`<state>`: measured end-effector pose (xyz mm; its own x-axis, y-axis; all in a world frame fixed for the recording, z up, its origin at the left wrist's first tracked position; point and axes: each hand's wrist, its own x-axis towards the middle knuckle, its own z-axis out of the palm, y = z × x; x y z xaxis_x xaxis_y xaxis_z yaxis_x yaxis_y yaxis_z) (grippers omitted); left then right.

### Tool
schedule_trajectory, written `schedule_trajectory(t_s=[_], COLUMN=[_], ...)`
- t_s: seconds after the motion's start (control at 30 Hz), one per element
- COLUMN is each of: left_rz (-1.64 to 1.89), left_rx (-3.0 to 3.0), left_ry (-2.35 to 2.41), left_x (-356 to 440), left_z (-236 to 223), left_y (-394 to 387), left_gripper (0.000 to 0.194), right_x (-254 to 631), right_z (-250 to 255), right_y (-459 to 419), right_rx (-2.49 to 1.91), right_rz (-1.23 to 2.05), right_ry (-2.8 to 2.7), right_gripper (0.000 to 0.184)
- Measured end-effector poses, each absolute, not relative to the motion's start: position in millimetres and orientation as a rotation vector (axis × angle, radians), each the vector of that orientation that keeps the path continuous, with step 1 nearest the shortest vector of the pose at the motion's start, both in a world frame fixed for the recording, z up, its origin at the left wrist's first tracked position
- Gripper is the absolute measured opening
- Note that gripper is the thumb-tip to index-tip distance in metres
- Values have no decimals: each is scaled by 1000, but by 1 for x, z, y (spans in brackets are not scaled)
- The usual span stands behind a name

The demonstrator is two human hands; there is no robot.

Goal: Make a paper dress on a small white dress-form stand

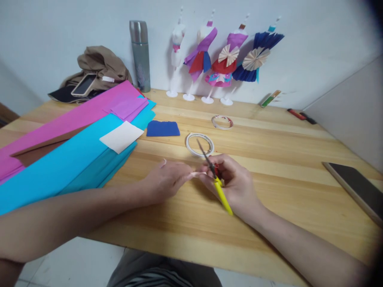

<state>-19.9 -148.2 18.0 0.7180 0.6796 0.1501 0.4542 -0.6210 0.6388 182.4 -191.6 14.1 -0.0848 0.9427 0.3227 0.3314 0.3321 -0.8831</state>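
My left hand point(167, 180) is closed, pinching one end of a narrow pale strip point(196, 174). The strip's other end meets the fingers of my right hand point(233, 183). My right hand also grips a pair of scissors point(223, 197) with a yellow handle, its dark blades pointing up and away. A small pale scrap point(163, 163) clings to the back of my left hand. Just beyond the fingers lies a roll of white tape point(187, 144), partly behind the scissors' tip. A blue paper piece point(163, 128) rests left of it.
Pink point(89, 107) and turquoise paper sheets point(74, 159) cover the left side. Several small dress forms point(196, 63) in paper outfits stand along the wall near a flask point(141, 59). A second tape roll point(213, 121) lies behind the first. A dark tablet-like slab point(359, 189) sits right.
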Motion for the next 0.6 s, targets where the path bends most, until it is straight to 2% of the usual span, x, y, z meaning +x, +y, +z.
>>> schedule_trajectory(t_s=[0.17,0.33,0.6], left_rz=[762,1006,973], left_rx=[2000,1849,1950], left_ry=[942,945,977], left_x=[-21,-23,-25], left_z=[24,23,30], left_y=[-142,-140,-142], left_gripper=[33,30,27], right_x=[199,211,204], right_z=[19,26,33], right_y=[-189,-184,-183], right_rx=[-1136,-1162,-1118], right_rz=[712,539,282], right_ry=[-1681,-1948,-2188], right_gripper=[26,40,35])
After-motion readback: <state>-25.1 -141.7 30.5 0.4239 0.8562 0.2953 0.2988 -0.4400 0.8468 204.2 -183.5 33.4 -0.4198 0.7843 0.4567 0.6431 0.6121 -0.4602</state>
